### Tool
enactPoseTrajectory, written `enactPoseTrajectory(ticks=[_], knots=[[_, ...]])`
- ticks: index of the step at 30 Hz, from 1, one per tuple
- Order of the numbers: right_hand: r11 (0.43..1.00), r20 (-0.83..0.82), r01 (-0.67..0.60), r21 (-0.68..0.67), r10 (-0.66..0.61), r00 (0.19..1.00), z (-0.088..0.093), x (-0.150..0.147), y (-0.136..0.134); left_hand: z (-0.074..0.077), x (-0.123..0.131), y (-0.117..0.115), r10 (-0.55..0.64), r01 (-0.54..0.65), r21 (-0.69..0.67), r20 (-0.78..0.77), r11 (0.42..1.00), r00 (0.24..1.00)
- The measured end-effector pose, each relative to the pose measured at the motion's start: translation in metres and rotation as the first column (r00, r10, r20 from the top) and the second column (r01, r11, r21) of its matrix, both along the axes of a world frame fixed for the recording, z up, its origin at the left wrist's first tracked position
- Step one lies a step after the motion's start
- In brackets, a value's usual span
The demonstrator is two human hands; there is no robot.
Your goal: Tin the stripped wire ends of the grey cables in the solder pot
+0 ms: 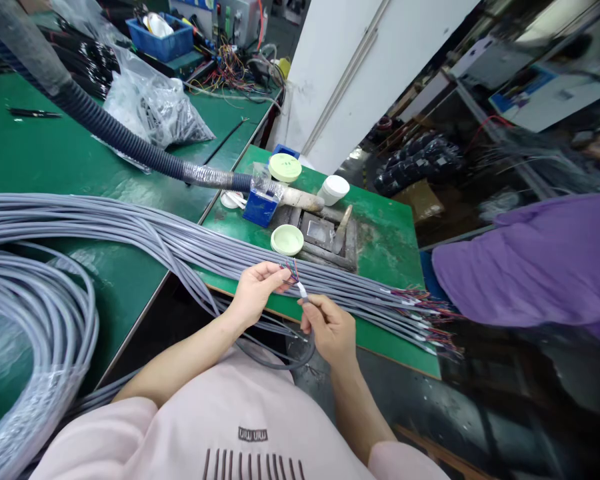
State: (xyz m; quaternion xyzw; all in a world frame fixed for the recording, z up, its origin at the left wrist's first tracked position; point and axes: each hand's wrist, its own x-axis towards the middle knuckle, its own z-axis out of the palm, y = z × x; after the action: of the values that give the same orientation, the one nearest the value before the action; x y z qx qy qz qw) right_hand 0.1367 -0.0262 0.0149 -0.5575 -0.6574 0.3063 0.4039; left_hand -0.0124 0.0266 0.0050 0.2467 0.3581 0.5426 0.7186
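Pink shirt [253, 407], fingers [279, 275] pinching wires [294, 269], gray cable [305, 299]

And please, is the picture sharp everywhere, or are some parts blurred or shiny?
Head view: the left hand, right hand and grey cable bundle look fairly sharp; the purple garment near the right edge looks soft and stretched; bright glare shows on the plastic bag.
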Motion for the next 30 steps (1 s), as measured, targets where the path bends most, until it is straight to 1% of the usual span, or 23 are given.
enactPoseTrajectory(ticks=[6,12,14,18,21,25,30], knots=[[0.999,-0.035,-0.006,-0.036,0.005,0.999,-0.003,0.000,0.000,0.001,0.001,-0.001,-0.017,0.018,-0.015,0.077,1.000,0.997],[0.998,-0.045,-0.016,-0.067,0.013,0.999,-0.003,-0.002,0.003,0.003,0.001,-0.003,-0.081,0.077,0.057,0.058,0.995,0.995],[0.996,-0.051,-0.022,-0.083,0.018,0.999,-0.003,-0.004,0.003,0.004,0.002,-0.003,-0.063,0.060,0.051,0.049,0.997,0.997],[0.994,-0.064,-0.038,-0.101,0.031,0.997,-0.005,-0.006,0.003,0.005,0.003,0.000,0.014,-0.014,-0.004,0.063,1.000,0.998],[0.991,-0.085,-0.049,-0.122,0.039,0.996,-0.005,-0.007,0.003,0.004,0.003,0.001,0.040,-0.038,-0.025,0.068,0.999,0.997],[0.984,-0.160,-0.042,-0.171,0.014,0.987,-0.004,-0.007,0.007,0.003,0.002,0.000,0.026,-0.024,-0.022,0.081,0.999,0.996],[0.983,-0.222,-0.039,-0.179,-0.002,0.975,0.001,-0.011,0.016,0.003,0.004,-0.004,-0.016,0.019,-0.018,0.121,1.000,0.993]])
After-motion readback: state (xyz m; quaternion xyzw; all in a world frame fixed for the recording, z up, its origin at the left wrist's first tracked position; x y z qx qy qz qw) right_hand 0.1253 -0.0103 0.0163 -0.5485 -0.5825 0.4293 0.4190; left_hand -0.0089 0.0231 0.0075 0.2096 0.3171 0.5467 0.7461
